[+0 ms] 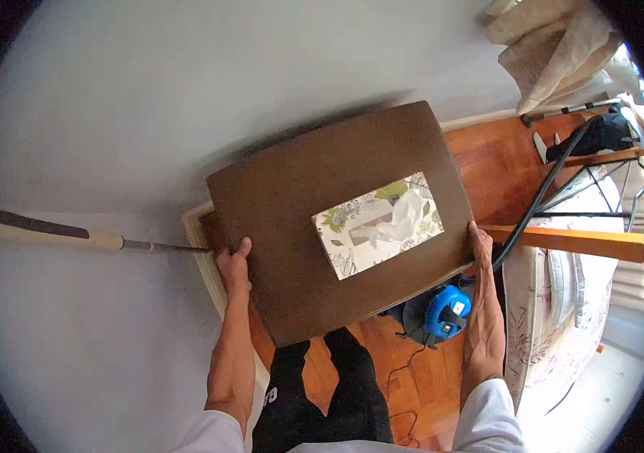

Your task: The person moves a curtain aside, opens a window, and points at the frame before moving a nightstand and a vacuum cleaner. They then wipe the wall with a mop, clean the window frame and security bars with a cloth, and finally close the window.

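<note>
A brown, square-topped piece of furniture [284, 204], like a small table or stool, stands in front of my legs, turned at an angle to the wall. My left hand [234, 266] grips its left edge, thumb on top and fingers hidden below. On the right edge, my right hand [480, 245] holds on, its fingers mostly out of sight beneath the rim. A tissue box [345, 260] with a white, green-leaf pattern lies on the brown top, a white tissue sticking out of its slot.
A blue vacuum cleaner [443, 313] stands on the wooden floor [412, 370] by my right forearm, its cord trailing. At right are a wooden bed frame [579, 241] and floral mattress [533, 325]. A pole [88, 238] leans at left. Another person [601, 136] stands far right.
</note>
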Demonstrator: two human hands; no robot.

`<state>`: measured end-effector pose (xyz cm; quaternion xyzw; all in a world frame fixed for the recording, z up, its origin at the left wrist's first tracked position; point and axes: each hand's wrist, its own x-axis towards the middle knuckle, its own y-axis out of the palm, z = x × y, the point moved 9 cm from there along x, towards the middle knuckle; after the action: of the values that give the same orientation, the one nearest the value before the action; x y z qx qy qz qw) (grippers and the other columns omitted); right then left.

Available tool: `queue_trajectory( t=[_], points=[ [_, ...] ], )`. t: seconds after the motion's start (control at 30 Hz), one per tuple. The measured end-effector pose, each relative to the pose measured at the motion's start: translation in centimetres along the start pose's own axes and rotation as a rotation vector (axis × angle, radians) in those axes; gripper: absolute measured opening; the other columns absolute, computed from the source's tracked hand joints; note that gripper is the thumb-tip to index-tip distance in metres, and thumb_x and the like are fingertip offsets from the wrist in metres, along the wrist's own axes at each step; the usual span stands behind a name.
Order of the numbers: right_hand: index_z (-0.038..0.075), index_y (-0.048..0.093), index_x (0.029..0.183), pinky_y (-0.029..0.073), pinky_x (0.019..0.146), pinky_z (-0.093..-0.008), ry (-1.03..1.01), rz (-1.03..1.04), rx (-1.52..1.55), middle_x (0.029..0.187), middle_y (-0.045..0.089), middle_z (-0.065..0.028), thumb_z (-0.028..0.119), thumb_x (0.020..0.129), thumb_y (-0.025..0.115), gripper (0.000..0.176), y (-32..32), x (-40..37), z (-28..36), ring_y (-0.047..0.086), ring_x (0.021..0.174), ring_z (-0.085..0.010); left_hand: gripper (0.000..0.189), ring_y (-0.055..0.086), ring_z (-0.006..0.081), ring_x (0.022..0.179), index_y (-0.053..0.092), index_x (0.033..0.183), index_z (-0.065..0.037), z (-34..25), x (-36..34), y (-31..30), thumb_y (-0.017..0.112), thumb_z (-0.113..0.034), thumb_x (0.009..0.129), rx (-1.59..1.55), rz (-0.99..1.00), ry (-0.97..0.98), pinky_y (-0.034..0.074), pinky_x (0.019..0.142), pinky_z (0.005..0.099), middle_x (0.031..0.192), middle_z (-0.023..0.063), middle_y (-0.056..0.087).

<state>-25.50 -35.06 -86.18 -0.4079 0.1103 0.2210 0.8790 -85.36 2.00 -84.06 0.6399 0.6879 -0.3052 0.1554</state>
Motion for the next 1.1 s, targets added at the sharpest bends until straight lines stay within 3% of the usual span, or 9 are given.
queue_trajectory(
  t=[0.4,0.5,0.57,0.6,0.63,0.73,0.83,1.0,1.1],
  points=[
    [-0.009,0.07,0.104,0.047,0.08,-0.0354,0.002,0.051,0.163,0.091,0.069,-0.0093,0.054,0.088,0.067,0.065,0.5,-2.5,1.4,0.06,0.087,-0.0186,0.067,0.049,0.0384,0.13,0.044,0.14,0.009,-2.8,-0.8,-0.9,0.073,-0.024,0.09,0.34,-0.099,-0.03,0.037,0.11,0.0462,0.142,0.0238,0.051],
    [-0.003,0.072,0.106,0.05,0.081,-0.0382,0.079,0.035,-0.444,0.094,0.07,-0.016,0.048,0.085,0.073,0.055,-1.0,-0.9,4.0,0.065,0.09,-0.0232,0.074,0.048,0.042,0.132,0.035,0.146,0.009,-10.3,-2.7,0.2,0.07,-0.028,0.092,0.719,0.014,0.22,0.037,0.111,0.0476,0.143,0.0277,0.049],
    [-0.001,0.062,0.124,0.054,0.087,-0.042,-0.496,-0.35,-0.39,0.119,0.065,-0.0212,0.039,0.079,0.079,0.063,-2.2,-8.1,24.4,0.065,0.106,-0.029,0.08,0.048,0.0438,0.132,0.024,0.151,0.005,-18.8,-3.9,0.8,0.066,-0.032,0.094,0.864,-0.04,0.546,0.037,0.111,0.0487,0.143,0.0302,0.048],
    [0.0,0.055,0.132,0.048,0.1,-0.0425,-0.395,0.17,0.255,0.133,0.058,-0.0201,0.034,0.074,0.084,0.073,0.6,-13.8,35.9,0.059,0.118,-0.0305,0.082,0.048,0.044,0.131,0.019,0.154,0.002,-22.4,-4.0,0.1,0.064,-0.033,0.094,0.799,-0.14,0.626,0.037,0.111,0.0492,0.142,0.031,0.047],
    [-0.001,0.053,0.134,0.043,0.106,-0.0428,-0.766,0.275,0.318,0.137,0.056,-0.0195,0.034,0.073,0.086,0.078,4.4,-16.0,42.6,0.053,0.127,-0.0308,0.083,0.049,0.0433,0.13,0.017,0.155,0.001,-22.4,-2.9,0.4,0.063,-0.032,0.095,0.86,-0.126,0.61,0.038,0.11,0.0485,0.143,0.0296,0.048],
    [-0.004,0.038,0.144,0.047,0.104,-0.0445,-1.022,0.852,0.451,0.135,0.054,-0.0277,0.045,0.067,0.088,0.104,14.1,-30.1,59.9,0.056,0.124,-0.0371,0.083,0.051,0.0418,0.129,0.014,0.156,-0.001,-23.8,-1.0,1.5,0.061,-0.03,0.095,0.948,-0.089,0.606,0.04,0.109,0.0477,0.142,0.027,0.05],
    [0.004,0.051,0.132,0.052,0.081,-0.0355,-1.196,0.72,0.689,0.117,0.064,-0.0153,0.036,0.079,0.083,0.069,19.6,-34.2,67.7,0.062,0.103,-0.0224,0.076,0.055,0.0411,0.123,0.024,0.152,0.0,-23.2,1.1,2.2,0.062,-0.03,0.094,0.915,-0.019,0.612,0.043,0.104,0.0479,0.133,0.0259,0.057],
    [-0.004,0.049,0.105,0.051,0.069,-0.0431,-1.167,0.838,0.614,0.08,0.065,-0.0202,0.013,0.088,0.067,0.03,20.8,-40.8,71.4,0.067,0.077,-0.034,0.053,0.069,0.0397,0.094,0.058,0.127,0.003,-26.8,-2.5,-2.6,0.065,-0.034,0.09,0.901,-0.052,0.737,0.053,0.081,0.0495,0.099,0.0239,0.07],
    [-0.005,0.047,0.11,0.051,0.068,-0.044,-1.222,0.795,0.563,0.078,0.063,-0.0225,0.015,0.087,0.069,0.037,22.3,-46.4,72.0,0.065,0.076,-0.0415,0.046,0.068,0.0355,0.061,0.065,0.101,0.002,-26.5,-3.9,-9.2,0.065,-0.043,0.088,1.006,-0.421,0.569,0.053,0.058,0.049,0.084,0.0196,0.07]
  ],
)
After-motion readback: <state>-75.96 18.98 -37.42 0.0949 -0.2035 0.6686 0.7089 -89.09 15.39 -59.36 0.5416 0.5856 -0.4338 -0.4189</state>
